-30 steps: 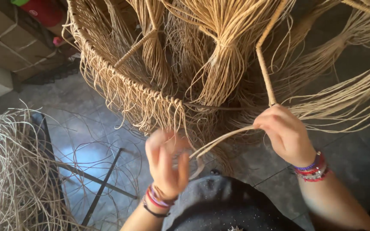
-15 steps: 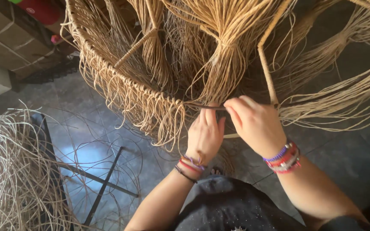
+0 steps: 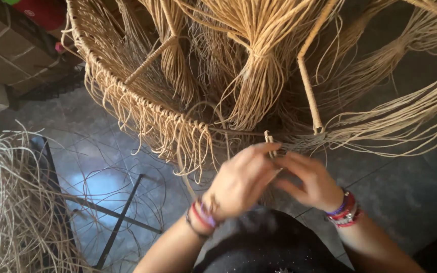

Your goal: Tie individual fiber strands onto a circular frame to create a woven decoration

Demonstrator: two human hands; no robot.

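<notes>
Weaving at the near rim of a wicker basket frame (image 3: 142, 108), the left hand (image 3: 241, 182) and right hand (image 3: 307, 182) meet, pinching one cane strand (image 3: 269, 139); part of the rim is bound (many strands hang loose); below, grey stone floor (image 3: 405, 192), a loose cane heap (image 3: 11, 202) at left.
</notes>
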